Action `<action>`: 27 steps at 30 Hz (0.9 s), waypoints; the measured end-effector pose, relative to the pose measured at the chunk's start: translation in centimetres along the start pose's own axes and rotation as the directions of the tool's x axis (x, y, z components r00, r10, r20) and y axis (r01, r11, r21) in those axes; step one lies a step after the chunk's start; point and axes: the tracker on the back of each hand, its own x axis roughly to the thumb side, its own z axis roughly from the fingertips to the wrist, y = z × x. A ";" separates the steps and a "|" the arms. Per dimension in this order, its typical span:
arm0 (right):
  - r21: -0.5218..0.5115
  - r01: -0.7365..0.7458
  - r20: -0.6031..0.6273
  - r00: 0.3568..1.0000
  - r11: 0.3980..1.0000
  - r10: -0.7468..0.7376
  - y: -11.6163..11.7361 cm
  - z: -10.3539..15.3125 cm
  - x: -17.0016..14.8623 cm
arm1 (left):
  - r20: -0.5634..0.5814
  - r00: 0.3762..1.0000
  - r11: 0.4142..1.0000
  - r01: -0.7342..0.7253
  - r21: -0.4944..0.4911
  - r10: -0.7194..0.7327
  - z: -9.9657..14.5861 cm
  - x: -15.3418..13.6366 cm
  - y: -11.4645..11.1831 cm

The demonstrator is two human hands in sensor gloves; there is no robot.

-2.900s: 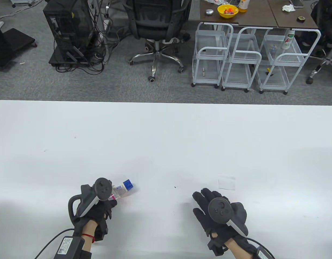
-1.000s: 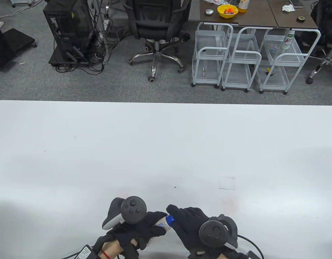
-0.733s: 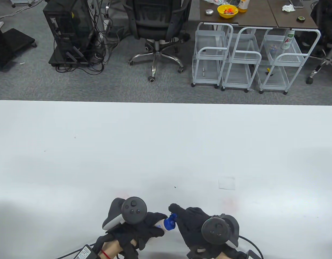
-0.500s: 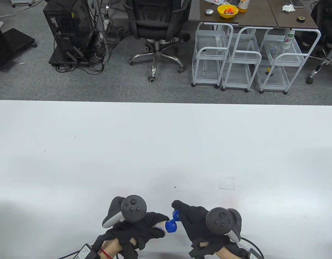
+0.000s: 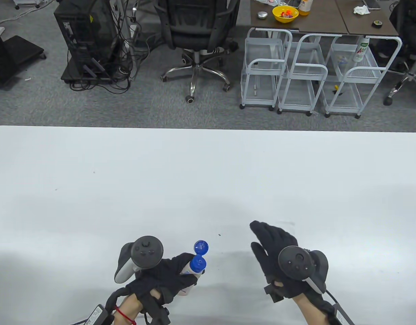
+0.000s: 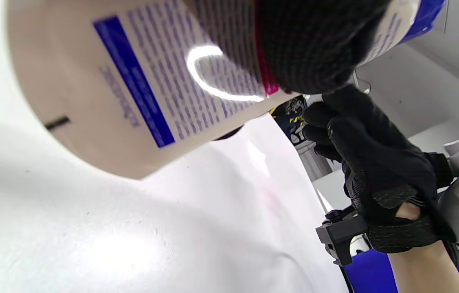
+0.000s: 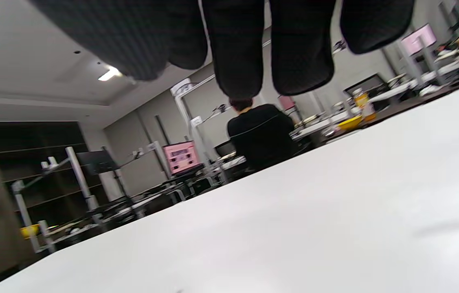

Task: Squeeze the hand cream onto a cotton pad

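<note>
White and broad, the tabletop [image 5: 208, 176] fills the near half of the table view, with an office chair [image 5: 198, 30], a computer tower [image 5: 86, 40] and wire carts [image 5: 309, 74] on the grey carpet beyond it.

The left hand [image 5: 164, 276] grips the hand cream tube [image 5: 191, 271] around its body, fingers [image 6: 315, 44] wrapped across the printed label in the left wrist view. The tube is lifted clear of the tabletop and tilted, nozzle end pointing up and away, with the blue flip cap [image 5: 201, 247] hinged open above it. Held this way, probably, no cream runs out before the tube is over its target.

The right hand [image 5: 282, 250] holds nothing; its fingers [image 5: 262, 230] lie extended and slightly spread over the spot where the cotton pad should lie. Only a faint pale edge of the cotton pad [image 5: 289, 222] shows just beyond the fingertips, and the rest is hidden under the glove. I judge the hand is there to steady or pick up the pad.

The open nozzle is well apart from the pad, to its left, so the tube has yet to be carried across and tipped down before any squeezing.
</note>
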 end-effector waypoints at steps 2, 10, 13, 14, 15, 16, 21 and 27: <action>0.004 -0.062 -0.049 0.997 0.998 0.062 -0.5 -1.3 -1.1 | 0.008 1.000 1.000 0.008 0.015 -0.008 0.2 0.1 0.3; 0.243 -0.256 -0.209 0.928 0.935 0.309 1.7 -7.0 -5.2 | -0.032 0.998 0.998 0.047 0.030 -0.046 0.2 -0.2 0.4; 0.403 -0.244 -0.263 0.893 0.882 0.366 3.8 -8.2 -7.3 | -0.047 0.997 0.998 0.056 0.031 -0.055 0.2 -0.3 0.3; 0.430 -0.236 -0.267 0.889 0.871 0.372 4.3 -8.3 -7.8 | -0.053 0.997 0.998 0.058 0.036 -0.056 0.2 -0.3 0.3; 0.477 -0.205 -0.274 0.889 0.854 0.367 5.0 -8.5 -8.5 | -0.058 0.996 0.997 0.071 0.036 -0.069 0.1 -0.3 0.2; 0.496 -0.186 -0.285 0.888 0.848 0.361 5.4 -8.5 -8.8 | -0.061 0.995 0.996 0.077 0.035 -0.075 0.1 -0.4 0.2; 0.443 -0.160 -0.326 0.888 0.882 0.325 5.9 -8.9 -9.5 | -0.068 0.994 0.996 0.088 0.019 -0.087 0.0 -0.4 -0.1; 0.443 -0.123 -0.391 0.865 0.888 0.315 6.3 -9.5 -9.9 | -0.071 0.990 0.992 0.125 -0.008 -0.125 0.0 -0.3 -0.6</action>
